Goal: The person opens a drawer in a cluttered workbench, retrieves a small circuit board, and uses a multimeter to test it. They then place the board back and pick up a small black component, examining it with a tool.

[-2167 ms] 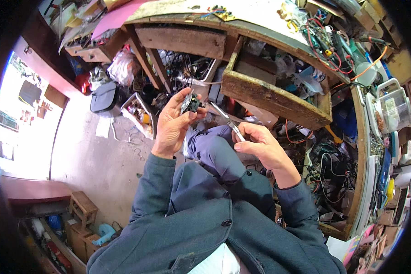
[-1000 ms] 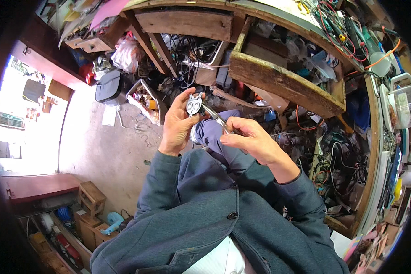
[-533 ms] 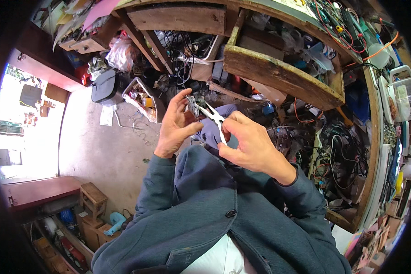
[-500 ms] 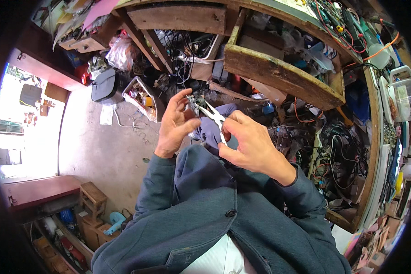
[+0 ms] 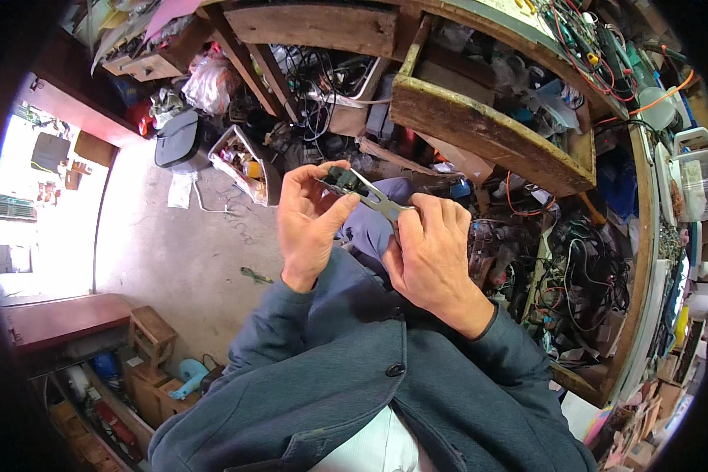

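Above my lap, my left hand [image 5: 310,226] pinches a small dark part [image 5: 343,179], which looks like a piece of circuit board with components on it. Its fingers curl behind the part while the thumb presses from the front. My right hand [image 5: 434,250] is closed round the handles of metal pliers [image 5: 382,206]. The jaws point up and to the left and reach the dark part's right side. Whether they grip it or only touch it, I cannot tell. The handles are partly hidden by my right fingers.
Ahead is a wooden workbench with an open drawer [image 5: 488,132] full of odds and ends. Tangled cables [image 5: 594,271] lie under the bench at right. On the floor at left stand a black bin [image 5: 178,141] and a box of scraps [image 5: 244,167]; a wooden stool [image 5: 151,337] is at lower left.
The pliers have turned flatter, and my right hand has rolled over so its back shows. My left fingers have closed in on the dark part, which is tilted differently.
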### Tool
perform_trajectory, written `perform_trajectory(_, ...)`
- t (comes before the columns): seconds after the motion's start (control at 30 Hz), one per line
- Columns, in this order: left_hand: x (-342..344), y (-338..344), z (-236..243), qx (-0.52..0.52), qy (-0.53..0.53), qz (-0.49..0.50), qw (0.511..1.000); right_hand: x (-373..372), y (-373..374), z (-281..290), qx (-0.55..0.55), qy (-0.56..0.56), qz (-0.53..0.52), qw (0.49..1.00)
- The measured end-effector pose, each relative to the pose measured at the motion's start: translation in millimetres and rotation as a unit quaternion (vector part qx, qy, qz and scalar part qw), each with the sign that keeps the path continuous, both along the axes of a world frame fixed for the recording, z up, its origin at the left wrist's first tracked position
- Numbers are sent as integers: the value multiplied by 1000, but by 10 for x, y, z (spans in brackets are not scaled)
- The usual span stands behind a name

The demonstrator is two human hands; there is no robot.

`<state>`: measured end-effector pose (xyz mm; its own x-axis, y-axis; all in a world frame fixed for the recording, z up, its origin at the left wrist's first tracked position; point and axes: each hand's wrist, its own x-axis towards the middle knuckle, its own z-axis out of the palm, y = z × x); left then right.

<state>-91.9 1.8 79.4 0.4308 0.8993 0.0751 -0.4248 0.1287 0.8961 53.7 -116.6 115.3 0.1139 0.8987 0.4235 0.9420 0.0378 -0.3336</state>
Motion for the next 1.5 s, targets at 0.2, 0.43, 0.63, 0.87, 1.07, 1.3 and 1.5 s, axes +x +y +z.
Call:
perform_trajectory(0.2,13,-61,18,15,1,9,1000,-34,-7,-51,1,-14,-32,999)
perform_trajectory(0.43,48,-119,-23,23,-8,17,1000,-2,30,-193,26,-56,-51,997)
perform_trajectory(0.63,46,-175,14,16,4,20,1000,17,-14,-177,-27,-63,-57,996)
perform_trajectory(0.87,76,-225,-64,-5,2,28,1000,67,31,-137,-2,-31,-39,999)
perform_trajectory(1.07,65,-168,-102,-45,-20,21,999,202,22,-61,-18,15,5,1000)
perform_trajectory(1.3,20,-132,-121,-24,-20,-11,999,305,7,-4,-48,46,39,997)
perform_trajectory(1.5,14,-133,-138,-34,-19,-29,999,308,9,-38,-48,54,44,996)
